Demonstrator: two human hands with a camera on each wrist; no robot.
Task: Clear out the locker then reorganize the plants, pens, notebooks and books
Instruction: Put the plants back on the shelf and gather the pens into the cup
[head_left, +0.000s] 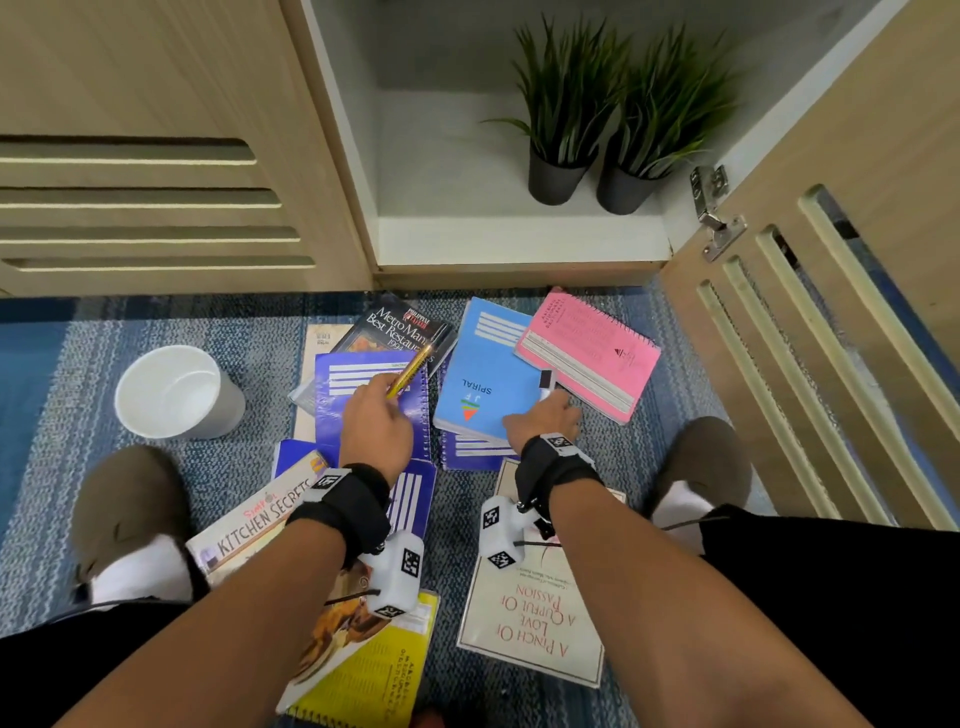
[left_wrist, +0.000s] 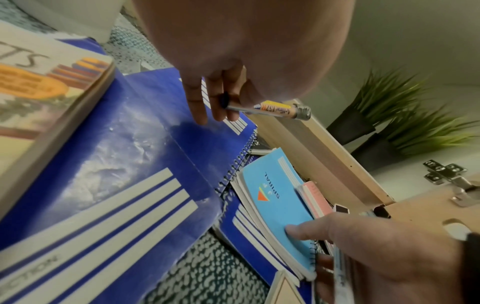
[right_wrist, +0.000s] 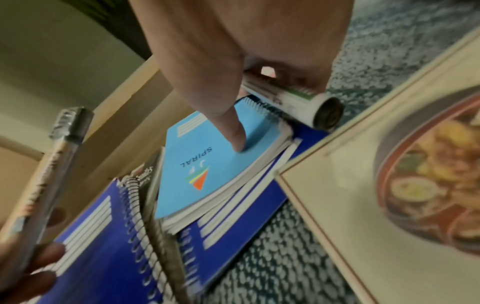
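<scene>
My left hand (head_left: 382, 400) pinches a gold marker (head_left: 411, 370) above the dark blue spiral notebook (head_left: 363, 400); in the left wrist view the marker (left_wrist: 270, 109) sticks out to the right of my fingers (left_wrist: 200, 111). My right hand (head_left: 550, 410) grips a white marker with a black cap (head_left: 545, 382), and its thumb (right_wrist: 233, 133) presses on the light blue spiral notebook (head_left: 488, 384). A pink notebook (head_left: 587, 353) lies partly over that one. Two potted plants (head_left: 561, 130) (head_left: 660, 135) stand at the right inside the open locker (head_left: 441, 171).
Books lie scattered on the blue carpet: a dark restaurant guide (head_left: 400, 327), Kitchen Secrets (head_left: 254, 519), a white cookbook (head_left: 540, 623) and a yellow spiral book (head_left: 374, 675). A white cup (head_left: 176, 395) stands at the left. The locker door (head_left: 810, 364) hangs open at the right. My shoes flank the pile.
</scene>
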